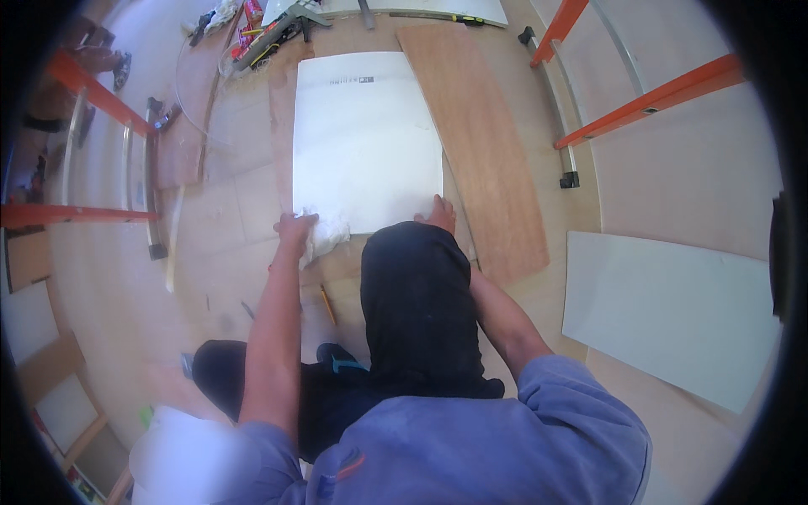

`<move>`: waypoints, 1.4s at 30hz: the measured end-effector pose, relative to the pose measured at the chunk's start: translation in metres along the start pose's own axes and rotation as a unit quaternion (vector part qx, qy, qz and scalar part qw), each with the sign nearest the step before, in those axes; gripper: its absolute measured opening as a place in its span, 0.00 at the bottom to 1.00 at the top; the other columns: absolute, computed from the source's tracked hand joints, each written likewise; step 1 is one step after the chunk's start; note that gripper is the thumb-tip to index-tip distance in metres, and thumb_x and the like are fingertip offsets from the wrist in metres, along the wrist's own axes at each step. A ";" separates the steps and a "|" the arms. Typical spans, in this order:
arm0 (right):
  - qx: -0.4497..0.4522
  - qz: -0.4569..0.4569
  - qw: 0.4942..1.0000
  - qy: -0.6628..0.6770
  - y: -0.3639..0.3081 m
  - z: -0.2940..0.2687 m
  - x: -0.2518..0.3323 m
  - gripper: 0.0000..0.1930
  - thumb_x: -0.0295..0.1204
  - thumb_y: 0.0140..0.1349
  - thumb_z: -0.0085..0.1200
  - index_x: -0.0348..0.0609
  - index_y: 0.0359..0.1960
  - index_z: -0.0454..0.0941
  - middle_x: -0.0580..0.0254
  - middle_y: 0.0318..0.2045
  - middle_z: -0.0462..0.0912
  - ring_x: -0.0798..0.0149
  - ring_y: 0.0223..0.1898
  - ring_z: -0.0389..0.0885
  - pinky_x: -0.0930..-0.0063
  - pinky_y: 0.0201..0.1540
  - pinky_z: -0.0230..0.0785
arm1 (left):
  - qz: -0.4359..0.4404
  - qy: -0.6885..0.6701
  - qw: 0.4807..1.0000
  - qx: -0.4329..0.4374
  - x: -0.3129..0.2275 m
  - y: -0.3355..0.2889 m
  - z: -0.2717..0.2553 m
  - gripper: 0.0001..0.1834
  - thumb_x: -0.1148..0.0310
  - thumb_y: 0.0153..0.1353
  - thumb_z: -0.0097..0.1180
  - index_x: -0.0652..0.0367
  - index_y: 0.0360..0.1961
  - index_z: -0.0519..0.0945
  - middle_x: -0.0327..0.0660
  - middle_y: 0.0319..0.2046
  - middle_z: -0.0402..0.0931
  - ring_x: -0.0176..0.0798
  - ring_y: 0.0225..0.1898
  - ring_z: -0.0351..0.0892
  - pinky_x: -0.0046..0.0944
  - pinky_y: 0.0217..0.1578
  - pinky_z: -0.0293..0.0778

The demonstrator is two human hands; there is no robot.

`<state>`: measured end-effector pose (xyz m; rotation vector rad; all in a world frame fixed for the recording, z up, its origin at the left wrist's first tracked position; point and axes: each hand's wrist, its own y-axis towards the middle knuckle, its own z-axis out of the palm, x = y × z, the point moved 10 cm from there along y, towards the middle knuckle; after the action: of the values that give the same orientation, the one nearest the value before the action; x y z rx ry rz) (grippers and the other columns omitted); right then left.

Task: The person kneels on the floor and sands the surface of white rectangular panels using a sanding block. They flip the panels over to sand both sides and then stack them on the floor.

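Observation:
A white rectangular panel point(368, 143) with a small dark print near its far end lies on wooden boards in front of me. My left hand point(295, 225) grips its near left corner, fingers bent around the edge. Against that hand and the panel's near edge sits a crumpled white cloth point(326, 236). At the near right corner, my right hand point(439, 214) has its fingers on the edge; my bent knee partly hides this hand and the forearm behind it.
A brown plywood board point(484, 151) lies right of the panel. Orange ladders point(105, 93) stand at both sides. A caulking gun point(273, 38) and other tools lie at the far end. A yellow pencil point(328, 305) is near my foot. Another white board point(669, 316) leans at the right.

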<state>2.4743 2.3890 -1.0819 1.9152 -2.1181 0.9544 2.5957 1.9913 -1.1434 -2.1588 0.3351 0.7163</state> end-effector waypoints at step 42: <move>0.110 -0.248 0.960 0.069 -0.023 -0.087 0.361 0.55 0.56 0.61 0.61 0.25 0.77 0.52 0.30 0.71 0.68 0.39 0.74 0.67 0.56 0.75 0.60 | 0.364 0.302 0.876 0.091 -0.249 -0.305 -0.124 0.39 0.66 0.56 0.69 0.59 0.70 0.72 0.61 0.51 0.83 0.66 0.55 0.81 0.55 0.58 0.74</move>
<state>2.4018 2.1285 -0.8267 2.2466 -1.3956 1.1949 2.5827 2.0863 -0.7417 -2.0007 1.5386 0.3377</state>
